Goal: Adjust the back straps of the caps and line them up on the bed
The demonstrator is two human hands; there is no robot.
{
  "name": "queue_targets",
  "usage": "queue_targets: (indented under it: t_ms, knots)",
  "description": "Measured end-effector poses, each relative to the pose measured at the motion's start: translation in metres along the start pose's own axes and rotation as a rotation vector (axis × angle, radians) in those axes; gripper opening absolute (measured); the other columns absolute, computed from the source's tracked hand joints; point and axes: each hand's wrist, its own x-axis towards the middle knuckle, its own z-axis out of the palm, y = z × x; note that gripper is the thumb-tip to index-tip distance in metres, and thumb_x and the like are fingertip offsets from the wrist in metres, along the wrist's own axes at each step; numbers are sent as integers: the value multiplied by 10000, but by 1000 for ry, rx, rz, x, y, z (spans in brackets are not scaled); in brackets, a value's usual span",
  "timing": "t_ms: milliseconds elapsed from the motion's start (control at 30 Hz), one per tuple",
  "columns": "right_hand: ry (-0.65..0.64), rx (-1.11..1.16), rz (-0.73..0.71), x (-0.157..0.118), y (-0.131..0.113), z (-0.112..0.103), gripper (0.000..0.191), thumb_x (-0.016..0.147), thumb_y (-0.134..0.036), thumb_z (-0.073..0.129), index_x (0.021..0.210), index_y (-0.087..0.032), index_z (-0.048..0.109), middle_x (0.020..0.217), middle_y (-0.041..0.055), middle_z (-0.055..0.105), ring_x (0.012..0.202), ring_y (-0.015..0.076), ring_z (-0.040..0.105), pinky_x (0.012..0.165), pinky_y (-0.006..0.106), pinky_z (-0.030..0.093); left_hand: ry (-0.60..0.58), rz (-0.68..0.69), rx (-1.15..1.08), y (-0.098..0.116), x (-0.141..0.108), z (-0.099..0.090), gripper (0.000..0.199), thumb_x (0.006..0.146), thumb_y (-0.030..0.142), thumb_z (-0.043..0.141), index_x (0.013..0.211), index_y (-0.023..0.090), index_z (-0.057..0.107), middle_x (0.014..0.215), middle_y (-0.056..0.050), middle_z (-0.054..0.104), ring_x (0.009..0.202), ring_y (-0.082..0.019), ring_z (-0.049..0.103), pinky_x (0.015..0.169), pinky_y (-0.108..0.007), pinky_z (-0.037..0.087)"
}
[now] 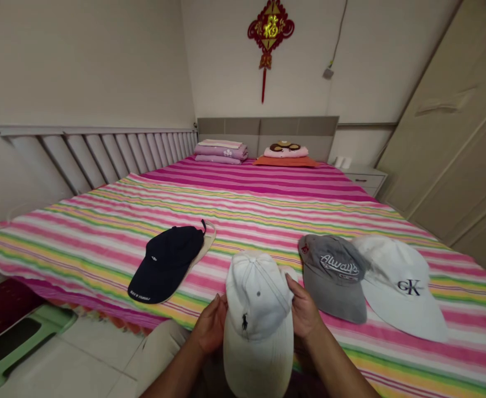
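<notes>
Between my two hands is a white baseball cap (259, 304) with a small dark emblem, its brim pointing down toward me. My left hand (211, 326) grips its left side, and my right hand (305, 309) grips the right side near the back edge; some fingertips are hidden behind the cap. To the left on the bed lies a navy baseball cap (166, 260), with a beige one (205, 249) partly hidden under it. On the right rests a grey baseball cap (329, 282) lettered "Always", overlapping a white "CK" cap (408, 293).
A striped sheet covers the bed (243, 215). Folded purple bedding (221, 152) and a pink and orange stack (286, 155) sit by the headboard (230, 127). A green stool (23, 342) stands at lower left, a nightstand (363, 177) at the far right, near the wardrobe (450, 121).
</notes>
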Motion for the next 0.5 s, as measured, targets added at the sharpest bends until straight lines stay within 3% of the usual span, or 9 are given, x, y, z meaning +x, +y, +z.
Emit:
queue_targets:
  t_ms: [100, 233, 400, 500]
  knots:
    - [4, -49, -28, -5, -2, -5, 387, 645, -453, 610, 898, -163, 645, 908, 90, 701, 986, 288, 585, 896, 470, 381, 19, -72, 6, 7, 10, -1, 222, 668, 307, 646, 798, 130, 679, 798, -88, 704, 1021, -284, 557, 983, -430, 290]
    - [76, -19, -107, -10, -2, -18, 328, 685, -459, 577, 852, -188, 656, 811, 64, 719, 919, 266, 618, 898, 460, 384, 40, -2, -2, 12, 16, -1, 180, 580, 198, 679, 744, 125, 679, 727, -76, 703, 955, -298, 588, 970, -442, 311]
    - [159, 10, -255, -16, -1, -31, 106, 629, -256, 632, 716, -205, 666, 672, 16, 716, 768, 243, 655, 895, 442, 395, 88, -5, 14, 17, 22, 10, 222, 638, 274, 618, 792, 124, 674, 730, -94, 699, 952, -313, 590, 950, -475, 326]
    - [174, 24, -330, -21, -1, -33, 174, 561, -205, 646, 734, -209, 665, 683, 25, 717, 846, 259, 637, 921, 454, 368, 111, 5, 32, 24, 25, 18, 184, 633, 263, 600, 733, 132, 681, 673, -79, 699, 918, -303, 609, 950, -462, 335]
